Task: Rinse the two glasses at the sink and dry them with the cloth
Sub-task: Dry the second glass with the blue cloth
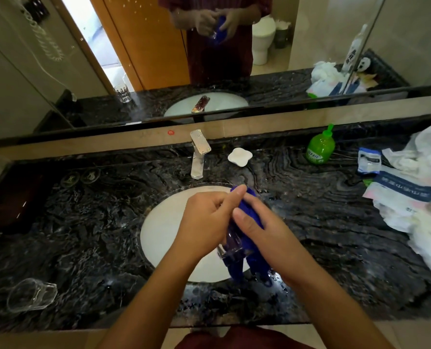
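Above the sink [164, 222], a glass [230, 244] is gripped by the left hand [204, 222] while the blue cloth [249, 217] is pressed on by the right hand [262, 227]. The wet glass could be dropped. The second glass [30, 294] is left near the surface's front-left corner.

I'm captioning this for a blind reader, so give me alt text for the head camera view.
Over a white sink basin, the left hand holds a clear glass while the right hand rubs it with a blue cloth. A second glass stands on the dark marble counter at left; a green soap bottle stands at right.
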Action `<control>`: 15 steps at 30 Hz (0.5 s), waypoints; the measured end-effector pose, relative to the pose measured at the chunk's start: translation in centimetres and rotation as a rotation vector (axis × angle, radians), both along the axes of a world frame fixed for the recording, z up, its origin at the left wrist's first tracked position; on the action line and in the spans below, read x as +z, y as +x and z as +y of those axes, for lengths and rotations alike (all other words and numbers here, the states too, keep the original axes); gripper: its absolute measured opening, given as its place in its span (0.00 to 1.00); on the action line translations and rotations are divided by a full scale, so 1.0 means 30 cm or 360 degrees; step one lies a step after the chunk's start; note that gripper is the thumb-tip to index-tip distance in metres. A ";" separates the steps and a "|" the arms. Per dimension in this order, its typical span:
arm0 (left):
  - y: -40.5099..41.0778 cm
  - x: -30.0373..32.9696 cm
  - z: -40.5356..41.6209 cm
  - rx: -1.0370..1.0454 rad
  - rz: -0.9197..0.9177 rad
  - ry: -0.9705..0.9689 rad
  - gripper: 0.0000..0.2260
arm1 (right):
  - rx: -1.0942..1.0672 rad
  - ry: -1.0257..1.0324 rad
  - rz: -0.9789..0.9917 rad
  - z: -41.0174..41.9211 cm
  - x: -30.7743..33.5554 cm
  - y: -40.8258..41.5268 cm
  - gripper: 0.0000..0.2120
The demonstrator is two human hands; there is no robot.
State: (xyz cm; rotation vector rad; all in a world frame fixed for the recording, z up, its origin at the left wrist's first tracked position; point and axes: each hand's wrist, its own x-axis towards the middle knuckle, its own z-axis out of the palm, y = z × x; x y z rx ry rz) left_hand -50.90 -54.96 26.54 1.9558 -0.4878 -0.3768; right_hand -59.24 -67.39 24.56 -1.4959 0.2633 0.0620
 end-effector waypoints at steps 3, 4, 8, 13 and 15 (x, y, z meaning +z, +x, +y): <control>-0.001 -0.044 -0.003 0.0187 0.0002 0.0016 0.33 | -0.0029 -0.0464 -0.0179 0.017 0.002 -0.015 0.21; -0.003 -0.052 -0.003 0.0257 0.0090 -0.0022 0.34 | -0.0025 -0.0615 -0.0225 0.016 -0.009 -0.016 0.19; -0.019 -0.069 -0.004 0.0420 0.0474 -0.0058 0.36 | -0.0056 -0.0690 -0.0249 -0.002 -0.051 -0.025 0.16; -0.018 -0.091 0.004 0.0468 0.0626 -0.0063 0.35 | 0.0074 -0.1062 -0.0339 -0.010 -0.038 -0.061 0.16; -0.021 -0.106 0.008 0.0498 0.0666 -0.0104 0.34 | 0.0104 -0.1255 -0.0451 -0.008 -0.021 -0.076 0.16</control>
